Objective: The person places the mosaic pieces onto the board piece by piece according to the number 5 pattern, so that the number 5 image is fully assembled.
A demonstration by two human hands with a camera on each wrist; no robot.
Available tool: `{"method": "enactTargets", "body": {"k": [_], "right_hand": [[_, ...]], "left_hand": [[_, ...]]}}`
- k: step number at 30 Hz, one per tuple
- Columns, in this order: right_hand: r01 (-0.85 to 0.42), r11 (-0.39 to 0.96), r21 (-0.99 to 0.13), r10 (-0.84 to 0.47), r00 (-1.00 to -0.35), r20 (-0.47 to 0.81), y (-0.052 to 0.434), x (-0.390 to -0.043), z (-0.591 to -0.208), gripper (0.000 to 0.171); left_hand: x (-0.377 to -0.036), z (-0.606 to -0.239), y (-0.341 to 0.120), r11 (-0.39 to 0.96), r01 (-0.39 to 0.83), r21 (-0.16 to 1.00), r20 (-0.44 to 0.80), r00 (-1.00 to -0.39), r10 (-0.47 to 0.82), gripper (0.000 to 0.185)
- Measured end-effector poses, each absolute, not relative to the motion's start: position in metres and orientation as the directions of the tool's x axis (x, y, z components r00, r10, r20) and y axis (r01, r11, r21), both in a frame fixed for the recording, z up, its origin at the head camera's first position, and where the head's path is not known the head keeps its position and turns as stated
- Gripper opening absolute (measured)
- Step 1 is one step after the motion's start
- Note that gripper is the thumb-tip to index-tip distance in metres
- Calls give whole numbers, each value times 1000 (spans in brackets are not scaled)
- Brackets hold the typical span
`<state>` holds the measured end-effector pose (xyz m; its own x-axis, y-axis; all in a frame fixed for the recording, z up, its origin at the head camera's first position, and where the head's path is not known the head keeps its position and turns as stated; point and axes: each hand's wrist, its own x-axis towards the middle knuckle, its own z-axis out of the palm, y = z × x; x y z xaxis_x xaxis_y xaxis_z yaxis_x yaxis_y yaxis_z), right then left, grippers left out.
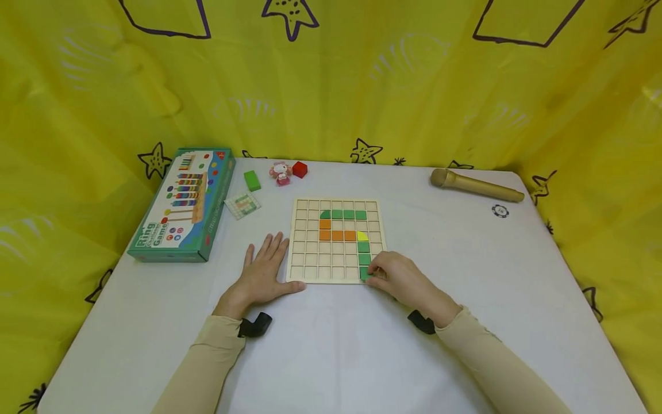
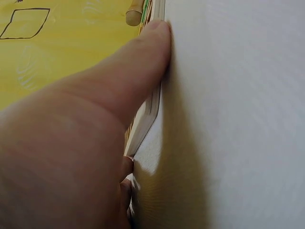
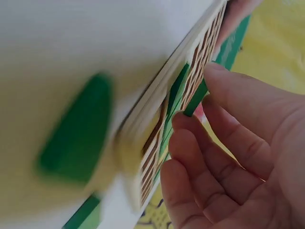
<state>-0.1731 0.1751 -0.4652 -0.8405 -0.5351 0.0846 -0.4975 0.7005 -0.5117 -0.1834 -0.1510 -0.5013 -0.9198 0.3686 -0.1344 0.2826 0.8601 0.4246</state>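
Note:
A pale wooden grid board point(image 1: 306, 257) lies on the table with a winding line of green, orange and yellow tiles set in its cells. My left hand point(image 1: 264, 273) rests flat beside its left edge, fingers spread, thumb point(image 2: 138, 62) along the front edge. At the board's lower right corner is my right hand point(image 1: 403, 279), which pinches a small green tile point(image 3: 196, 98) between thumb and fingertips. That hand is right by the lowest green tile point(image 1: 364, 272) in the column. Two more green pieces point(image 3: 76, 133) show blurred outside the board in the right wrist view.
A Ring Challenge Game box point(image 1: 181, 207) stands at the left. Near it lie a small pattern card point(image 1: 243, 204), a green block point(image 1: 251, 180), a pink figurine point(image 1: 281, 173) and a red block point(image 1: 300, 169). A gold microphone point(image 1: 476, 185) and a round chip point(image 1: 500, 211) are at the right.

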Motion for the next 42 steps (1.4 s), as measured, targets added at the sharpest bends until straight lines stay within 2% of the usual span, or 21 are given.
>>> {"method": "enactTargets", "body": {"k": [7,14,22,27,34,38,42], "right_hand": [[-582,687,-436,-604,-790,103,151,-187,-464,14],[-612,691,-385,-623,-774,112,146,-191,-471,16],[-669,634,-387,-649,-733,203,157,-190,-472,10],[-594,688,-417,-556,-801,223,193,-189,-468,10],[-370,794,-483,-379,-922,84,245,-175,-465,14],[-272,807,-524,-313,-950,10,261,-161,-464,21],[-225,815,-534,-278,-960,-19,268,-147,-468,32]], "left_hand": [[-183,-500,-150,862,282,422,-137,-920,368,112],[-183,-500,-150,864,283,417,-136,-920,367,112],[-182,-500,-150,863,275,424,-138,-922,362,112],[-182,-499,-150,860,277,428,-136,-922,364,112],[-183,-500,-150,865,277,419,-142,-921,364,111],[-183,-500,-150,864,278,420,-145,-919,366,111],[-183,-500,-150,864,280,418,-141,-919,367,111]]}}
